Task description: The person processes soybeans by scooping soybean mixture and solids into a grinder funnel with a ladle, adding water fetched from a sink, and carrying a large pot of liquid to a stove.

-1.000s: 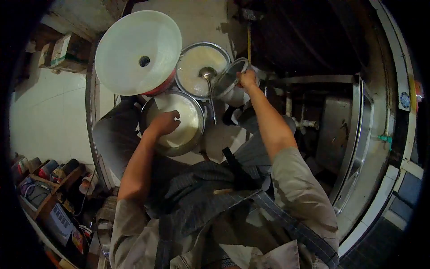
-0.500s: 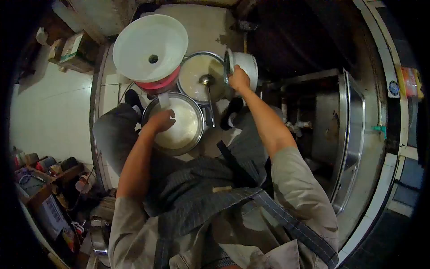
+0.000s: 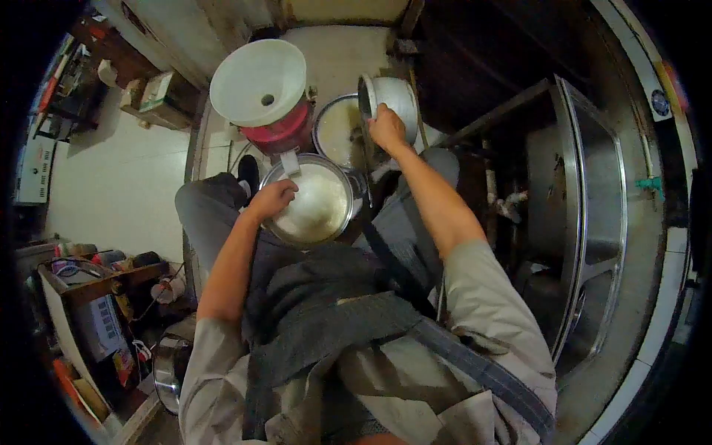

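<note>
My right hand [image 3: 387, 130] grips the near rim of a silver metal pot [image 3: 397, 96], which is tipped on its side above a wide pan of pale liquid [image 3: 338, 137]. My left hand [image 3: 274, 199] is over the left edge of a nearer round pot [image 3: 349, 211] with cream-white liquid in it. Its fingers are curled together, and what they hold, if anything, is hidden. A pale spout [image 3: 289, 164] from a red-bodied machine [image 3: 278, 135] with a white funnel hopper [image 3: 256, 81] reaches over this pot's far rim. A ladle's dark handle [image 3: 366, 178] stands between the two vessels.
At my right is a steel-framed sink unit [image 3: 586, 222] with pipes beneath. A cardboard box [image 3: 165, 100] stands on the tiles at the far left. Nearer left, a crowded wooden shelf [image 3: 96, 285] and a shiny pot [image 3: 170, 374] stand close to my elbow.
The silver pot in my right hand has moved over the far pan and covers more of it. My left hand stays at the nearer pot's edge. The whole view has shifted slightly.
</note>
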`<state>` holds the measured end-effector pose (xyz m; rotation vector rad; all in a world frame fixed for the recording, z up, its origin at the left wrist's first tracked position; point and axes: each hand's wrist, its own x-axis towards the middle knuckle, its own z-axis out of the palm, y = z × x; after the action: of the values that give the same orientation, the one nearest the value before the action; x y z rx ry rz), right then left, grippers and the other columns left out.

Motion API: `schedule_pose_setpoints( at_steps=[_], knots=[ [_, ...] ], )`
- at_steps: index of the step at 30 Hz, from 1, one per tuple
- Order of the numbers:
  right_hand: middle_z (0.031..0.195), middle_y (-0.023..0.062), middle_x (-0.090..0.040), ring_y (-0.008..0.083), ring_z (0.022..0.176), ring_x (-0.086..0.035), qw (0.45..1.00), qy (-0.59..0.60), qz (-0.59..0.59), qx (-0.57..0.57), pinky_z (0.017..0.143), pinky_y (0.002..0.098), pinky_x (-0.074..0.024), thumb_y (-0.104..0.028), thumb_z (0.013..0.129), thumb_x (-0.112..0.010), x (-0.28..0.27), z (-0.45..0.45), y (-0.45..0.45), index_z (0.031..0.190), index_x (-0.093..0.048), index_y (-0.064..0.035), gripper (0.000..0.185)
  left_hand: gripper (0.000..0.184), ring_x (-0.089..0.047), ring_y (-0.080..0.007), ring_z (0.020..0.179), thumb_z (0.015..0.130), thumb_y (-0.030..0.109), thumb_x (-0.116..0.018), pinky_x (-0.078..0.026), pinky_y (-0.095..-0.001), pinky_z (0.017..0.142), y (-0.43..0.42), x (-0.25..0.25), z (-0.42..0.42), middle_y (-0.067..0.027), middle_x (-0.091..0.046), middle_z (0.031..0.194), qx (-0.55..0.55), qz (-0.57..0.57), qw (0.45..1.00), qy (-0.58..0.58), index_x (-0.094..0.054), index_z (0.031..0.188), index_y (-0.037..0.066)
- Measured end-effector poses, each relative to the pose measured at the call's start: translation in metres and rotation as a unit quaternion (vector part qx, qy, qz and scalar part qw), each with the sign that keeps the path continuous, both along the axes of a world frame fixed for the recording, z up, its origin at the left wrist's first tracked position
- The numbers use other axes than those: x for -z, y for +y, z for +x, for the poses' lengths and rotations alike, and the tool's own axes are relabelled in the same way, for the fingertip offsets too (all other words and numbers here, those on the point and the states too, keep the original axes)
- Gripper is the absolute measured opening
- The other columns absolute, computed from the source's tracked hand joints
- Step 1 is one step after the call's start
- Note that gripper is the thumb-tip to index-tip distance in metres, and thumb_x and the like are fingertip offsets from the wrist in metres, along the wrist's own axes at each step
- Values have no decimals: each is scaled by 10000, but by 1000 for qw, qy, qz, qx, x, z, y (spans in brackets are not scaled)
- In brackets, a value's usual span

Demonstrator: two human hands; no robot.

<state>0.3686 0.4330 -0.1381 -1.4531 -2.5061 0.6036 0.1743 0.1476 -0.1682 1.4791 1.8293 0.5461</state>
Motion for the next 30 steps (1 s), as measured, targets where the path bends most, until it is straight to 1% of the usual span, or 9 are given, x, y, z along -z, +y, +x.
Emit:
schedule_pose_setpoints(
  at_steps=[4, 8, 12, 16, 18, 22, 24, 26, 30],
  knots=[
    [965, 250, -629, 439, 930, -597, 988, 133, -29, 78, 795, 481, -469, -236, 814, -667, 1, -3, -2, 949, -529, 18, 320, 236, -646, -210, 738, 877, 171, -554, -501, -331, 708, -9, -16, 10, -118, -668, 829, -91, -23, 989, -111, -629, 1046, 24],
    [974, 232, -632, 406, 938, -610, 985, 121, -60, 107, 806, 475, -483, -240, 782, -669, 1, -12, -8, 988, -546, 9, 346, 224, -633, -157, 747, 927, 170, -529, -507, -308, 689, -5, -23, 13, -75, -654, 845, -106, -43, 983, -147, -609, 1077, 23],
    [948, 230, -623, 414, 915, -604, 983, 161, -48, 70, 790, 484, -472, -227, 794, -660, 20, -18, -11, 961, -532, 5, 313, 230, -636, -164, 719, 912, 174, -543, -508, -310, 687, -14, 22, 18, -87, -653, 834, -135, -31, 980, -146, -608, 1080, 32],
    [860, 234, -614, 437, 849, -590, 985, 160, -22, 62, 742, 489, -460, -226, 803, -672, 43, -30, -21, 894, -508, 12, 303, 239, -656, -268, 773, 865, 204, -550, -499, -376, 703, -37, 85, 60, -148, -676, 896, -16, -108, 993, -39, -640, 1022, 49],
    [895, 236, -612, 430, 882, -593, 990, 123, -42, 59, 757, 493, -463, -215, 808, -661, 57, -40, -22, 925, -511, 8, 293, 223, -651, -310, 777, 856, 212, -557, -498, -398, 702, -61, 140, 84, -193, -658, 888, 0, -91, 990, -107, -643, 973, 43],
    [953, 246, -608, 430, 913, -593, 994, 52, -77, 58, 756, 503, -464, -187, 818, -653, 74, -62, -28, 952, -517, 8, 273, 215, -640, -360, 786, 850, 211, -555, -499, -429, 705, -83, 161, 97, -219, -651, 892, 29, -179, 958, -222, -646, 946, 41],
    [914, 241, -614, 433, 878, -594, 994, 63, -87, 36, 733, 500, -460, -177, 817, -660, 76, -65, -21, 926, -515, 10, 260, 237, -640, -337, 891, 864, 212, -543, -504, -417, 781, -82, 203, 84, -171, -653, 981, 185, -186, 965, -25, -656, 977, 37],
    [904, 240, -630, 431, 826, -603, 993, 54, -92, 50, 712, 463, -468, -156, 821, -676, 77, -66, -17, 918, -527, 23, 252, 248, -636, -400, 861, 863, 223, -503, -492, -483, 725, -69, 190, 57, -246, -647, 919, -127, -172, 975, -66, -653, 916, 32],
    [797, 226, -610, 439, 812, -590, 992, 98, -72, 21, 704, 483, -452, -142, 819, -659, 89, -66, -14, 897, -518, 16, 226, 297, -624, -435, 887, 857, 248, -528, -492, -497, 768, -58, 177, -40, -250, -655, 915, -324, -175, 929, 14, -626, 963, -11]
  ],
)
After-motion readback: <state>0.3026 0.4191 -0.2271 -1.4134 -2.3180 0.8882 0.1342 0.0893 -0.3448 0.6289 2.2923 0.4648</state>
